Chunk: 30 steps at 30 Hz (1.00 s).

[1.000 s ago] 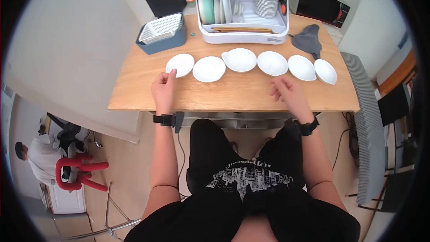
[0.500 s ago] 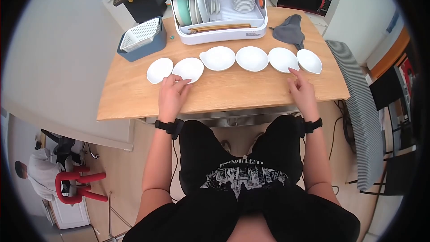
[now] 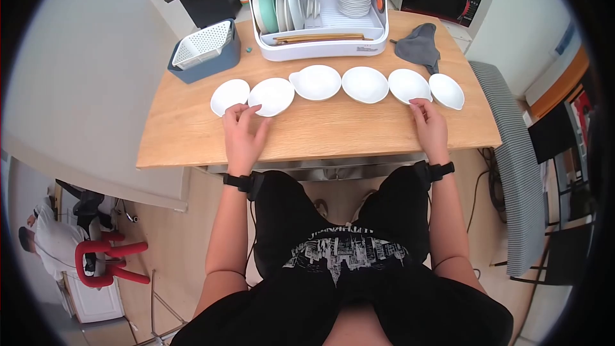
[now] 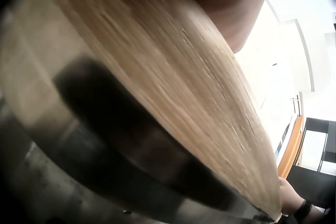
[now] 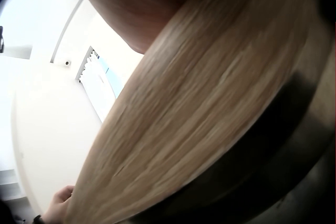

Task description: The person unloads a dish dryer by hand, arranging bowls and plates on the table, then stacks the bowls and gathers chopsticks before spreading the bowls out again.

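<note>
bowls [image 3: 365, 84] (six, white) line up by left hand [image 3: 243, 134] and right hand [image 3: 432, 127].

**Left hand [image 3: 243, 140] spread, right hand [image 3: 432, 129] gathered**

Both forearms [image 3: 225, 237] are pointing forward, well apart. The left fingers [image 3: 234, 113] are bending, the thumb standing away; the right fingers and thumb are lying close together, perhaps pinching, though fingertips are showing too small.

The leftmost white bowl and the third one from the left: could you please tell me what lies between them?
Another white bowl lies between them, with the left hand at its near rim, as the head view shows.
</note>
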{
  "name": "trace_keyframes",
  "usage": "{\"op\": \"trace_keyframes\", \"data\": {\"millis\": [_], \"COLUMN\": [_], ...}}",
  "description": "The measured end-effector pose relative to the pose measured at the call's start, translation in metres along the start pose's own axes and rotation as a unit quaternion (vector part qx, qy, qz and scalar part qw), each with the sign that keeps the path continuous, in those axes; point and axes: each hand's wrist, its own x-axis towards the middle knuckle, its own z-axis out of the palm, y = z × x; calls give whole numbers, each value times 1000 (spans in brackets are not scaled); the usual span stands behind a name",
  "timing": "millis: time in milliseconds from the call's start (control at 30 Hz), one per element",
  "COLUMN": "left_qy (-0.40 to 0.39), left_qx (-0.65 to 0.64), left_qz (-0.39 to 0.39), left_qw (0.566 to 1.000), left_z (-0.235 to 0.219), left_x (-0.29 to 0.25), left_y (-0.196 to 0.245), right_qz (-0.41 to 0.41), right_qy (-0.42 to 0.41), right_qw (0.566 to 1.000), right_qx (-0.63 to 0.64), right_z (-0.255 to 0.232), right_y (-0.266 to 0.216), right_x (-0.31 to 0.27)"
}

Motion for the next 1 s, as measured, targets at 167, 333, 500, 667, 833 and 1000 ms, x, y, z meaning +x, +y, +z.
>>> {"op": "trace_keyframes", "data": {"millis": [167,333,500,667,833,1000], "left_qy": [32,28,23,13,12,14], "left_qx": [-13,-13,-16,-11,-8,-3], "left_qz": [-14,-10,-6,-7,0,-1], "left_qw": [999,999,1000,1000,1000,1000], "left_z": [3,3,2,1,1,1], "left_x": [-2,-2,-2,-2,-2,-2], "left_y": [-8,-7,-5,-3,-2,-2], "right_qz": [-3,-1,0,-2,1,-7], "right_qy": [15,19,10,8,7,9], "right_qw": [1000,1000,1000,999,999,999], "right_qx": [1,-7,-24,-38,-45,-53], "right_z": [2,2,0,0,0,-1], "right_y": [0,-8,-9,-10,-14,-15], "right_x": [-3,-7,-8,-8,-10,-10]}}
